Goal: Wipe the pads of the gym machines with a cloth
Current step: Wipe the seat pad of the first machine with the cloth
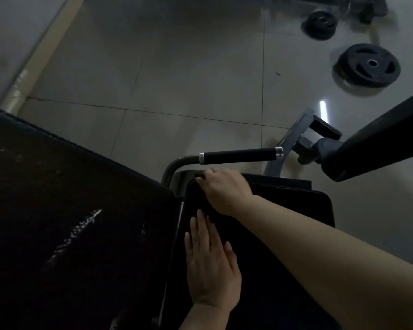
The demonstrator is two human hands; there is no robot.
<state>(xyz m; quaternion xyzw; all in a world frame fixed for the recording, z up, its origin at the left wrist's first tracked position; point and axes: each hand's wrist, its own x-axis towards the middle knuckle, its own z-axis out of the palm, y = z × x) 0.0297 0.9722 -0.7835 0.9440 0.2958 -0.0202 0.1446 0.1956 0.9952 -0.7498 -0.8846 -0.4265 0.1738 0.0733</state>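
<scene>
Gripping the pad's far corner, right hand curled.

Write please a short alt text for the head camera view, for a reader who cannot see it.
Two bare hands rest on a black seat pad of a gym machine: the left hand lies flat, the right hand curls over the far corner. Beyond are a black handle and two weight plates on a tiled floor.

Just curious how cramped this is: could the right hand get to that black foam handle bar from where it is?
Probably yes: the right hand sits just below the black foam handle bar, with nothing between them.
</scene>
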